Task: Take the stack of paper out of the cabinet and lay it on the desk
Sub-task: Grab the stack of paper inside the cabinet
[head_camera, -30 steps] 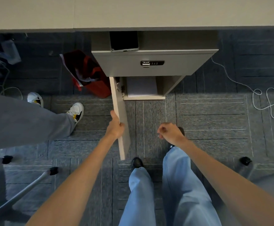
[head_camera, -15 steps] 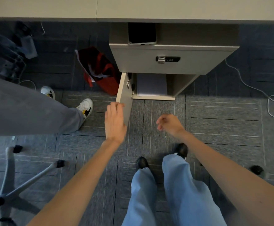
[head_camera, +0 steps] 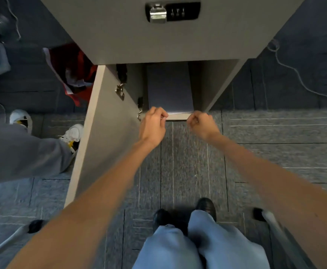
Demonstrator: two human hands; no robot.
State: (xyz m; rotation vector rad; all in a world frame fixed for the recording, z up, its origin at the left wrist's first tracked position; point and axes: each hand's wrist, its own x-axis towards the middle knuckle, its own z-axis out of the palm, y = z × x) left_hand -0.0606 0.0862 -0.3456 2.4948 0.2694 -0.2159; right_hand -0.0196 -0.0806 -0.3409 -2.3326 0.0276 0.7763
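The stack of paper [head_camera: 169, 88] lies flat in the lower compartment of the grey cabinet [head_camera: 217, 82], in shadow, with its pale front edge at the compartment's lip. My left hand [head_camera: 152, 124] has its fingers curled onto the stack's front left corner. My right hand [head_camera: 201, 123] is curled the same way on the front right corner. The cabinet door [head_camera: 100, 136] stands swung open to the left, beside my left forearm. The desk top is out of view.
A drawer front with a combination lock [head_camera: 175, 12] hangs above the compartment. Another person's grey-trousered leg [head_camera: 22, 150] and white shoes [head_camera: 72, 133] are at left, near a red bag [head_camera: 75, 74]. Chair legs [head_camera: 271, 222] flank my feet. A white cable [head_camera: 294, 74] trails at right.
I have leaned in close to the cabinet. My left hand left the door, and both hands moved forward to the front corners of the paper stack and closed there.
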